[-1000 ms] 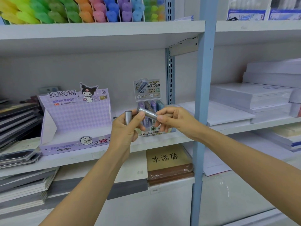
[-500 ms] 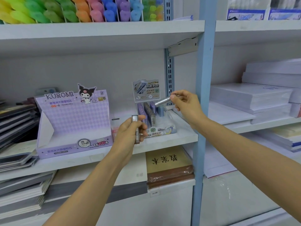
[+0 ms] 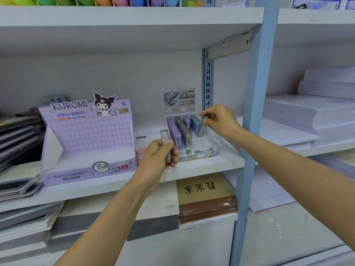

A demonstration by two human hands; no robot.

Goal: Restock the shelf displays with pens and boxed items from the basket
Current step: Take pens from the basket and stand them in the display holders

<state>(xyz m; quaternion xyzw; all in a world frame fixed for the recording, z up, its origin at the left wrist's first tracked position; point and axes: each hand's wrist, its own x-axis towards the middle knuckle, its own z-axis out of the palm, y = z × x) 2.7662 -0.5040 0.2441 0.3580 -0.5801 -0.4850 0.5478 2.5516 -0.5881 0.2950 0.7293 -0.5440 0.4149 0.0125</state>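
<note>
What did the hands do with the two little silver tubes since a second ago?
The hands came apart. The right hand carried its tube up and right, tipped it upright, and is lowering it into the right end of the small display. The left hand dropped slightly, holding its tube as before. The Kuromi box stayed put.

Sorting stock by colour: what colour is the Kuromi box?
Pale purple with a diamond check pattern, the Kuromi box shows best in the head view.

White shelves [image 3: 123, 16] on blue uprights [image 3: 255, 112], pale back wall [image 3: 96, 73].
</note>
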